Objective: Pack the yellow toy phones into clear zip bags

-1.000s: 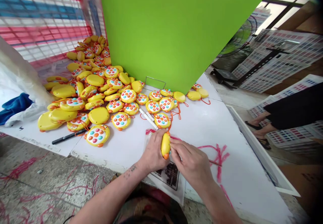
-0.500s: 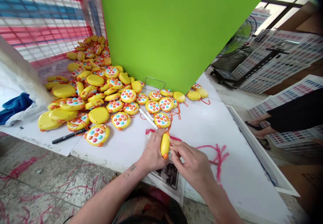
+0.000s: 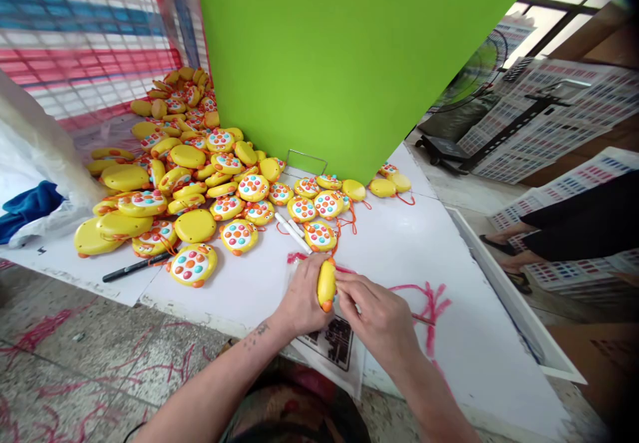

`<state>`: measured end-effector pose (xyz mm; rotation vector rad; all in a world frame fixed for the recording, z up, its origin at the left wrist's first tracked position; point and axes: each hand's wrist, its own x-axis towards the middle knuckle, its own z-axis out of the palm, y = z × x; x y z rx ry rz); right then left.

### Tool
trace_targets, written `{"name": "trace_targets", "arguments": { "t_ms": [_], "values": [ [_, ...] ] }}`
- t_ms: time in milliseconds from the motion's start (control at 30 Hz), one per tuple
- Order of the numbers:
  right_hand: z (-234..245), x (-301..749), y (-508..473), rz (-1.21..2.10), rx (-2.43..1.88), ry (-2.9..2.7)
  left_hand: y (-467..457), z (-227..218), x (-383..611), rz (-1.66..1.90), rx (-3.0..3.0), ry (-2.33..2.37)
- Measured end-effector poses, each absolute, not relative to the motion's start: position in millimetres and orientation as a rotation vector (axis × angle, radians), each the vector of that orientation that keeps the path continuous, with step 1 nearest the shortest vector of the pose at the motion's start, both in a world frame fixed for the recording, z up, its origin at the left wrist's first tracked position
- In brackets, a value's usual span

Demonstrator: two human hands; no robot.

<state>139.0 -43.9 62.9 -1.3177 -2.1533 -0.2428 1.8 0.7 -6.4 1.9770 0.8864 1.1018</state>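
My left hand (image 3: 302, 300) is closed round a yellow toy (image 3: 327, 284) held on edge, its orange foot pointing toward me. My right hand (image 3: 382, 316) presses against the toy's right side with pinched fingers; what they pinch is hidden. Both hands hover over a clear printed bag (image 3: 333, 343) lying on the white board (image 3: 399, 243). A big heap of the same yellow toys (image 3: 200, 177) with coloured buttons spreads across the board to the left and behind.
White markers (image 3: 292, 231) lie by the heap and a black marker (image 3: 132, 269) near the board's front left. A green panel (image 3: 349, 50) stands behind. A blue cloth (image 3: 27, 207) lies far left. Another person's legs (image 3: 559, 230) are at right, beside stacked crates (image 3: 549, 117).
The hands stay on the toy; my right hand's fingers have shifted slightly along its side. The view has drifted a little.
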Motion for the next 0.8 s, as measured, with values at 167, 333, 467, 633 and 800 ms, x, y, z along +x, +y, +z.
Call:
{"name": "trace_targets", "arguments": {
  "t_ms": [167,333,467,633,800],
  "values": [
    [64.5,136.6,-46.4,-0.181,-1.317,-2.168,0.3,-7.3,1.1,1.134,1.971,0.879],
    [62.2,135.6,-44.8,-0.224,-1.313,-2.145,0.8,-7.8,1.0,1.139,1.961,0.872],
    [60.8,137.4,-43.6,-0.173,-1.296,-2.161,0.8,-8.6,1.0,1.15,1.955,0.87],
    [61.8,136.9,-42.8,-0.204,-1.311,-2.148,0.5,-8.1,0.7,1.126,1.972,0.868],
    [64.0,134.7,-44.0,-0.172,-1.308,-2.153,0.2,-7.7,0.5,1.132,1.952,0.876]
  ]
}}
